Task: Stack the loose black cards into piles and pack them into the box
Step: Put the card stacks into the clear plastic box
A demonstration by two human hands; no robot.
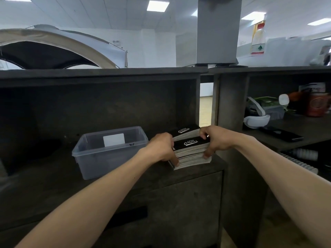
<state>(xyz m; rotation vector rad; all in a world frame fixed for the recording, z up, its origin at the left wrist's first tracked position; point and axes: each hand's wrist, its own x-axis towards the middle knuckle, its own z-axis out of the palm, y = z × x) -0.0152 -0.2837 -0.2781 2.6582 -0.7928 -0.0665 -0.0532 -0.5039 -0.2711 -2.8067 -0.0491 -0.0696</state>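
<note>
A tall pile of black cards (191, 151) with white lettering on top stands on the dark desk (53, 176), right of centre. A second pile of the same cards (186, 131) stands just behind it. My left hand (162, 147) grips the front pile's left end, fingers curled round its side. My right hand (217, 138) grips the right end, thumb down the side and fingers over the top edge. A clear plastic box (109, 151) stands on the desk to the left of the piles, with a white label on its far wall; it looks empty.
A dark shelf wall (100, 104) rises behind the desk. To the right, a lower desk holds a white headset (256, 119), a black phone (281, 134) and jars. A grey pillar (217, 31) stands above the shelf top.
</note>
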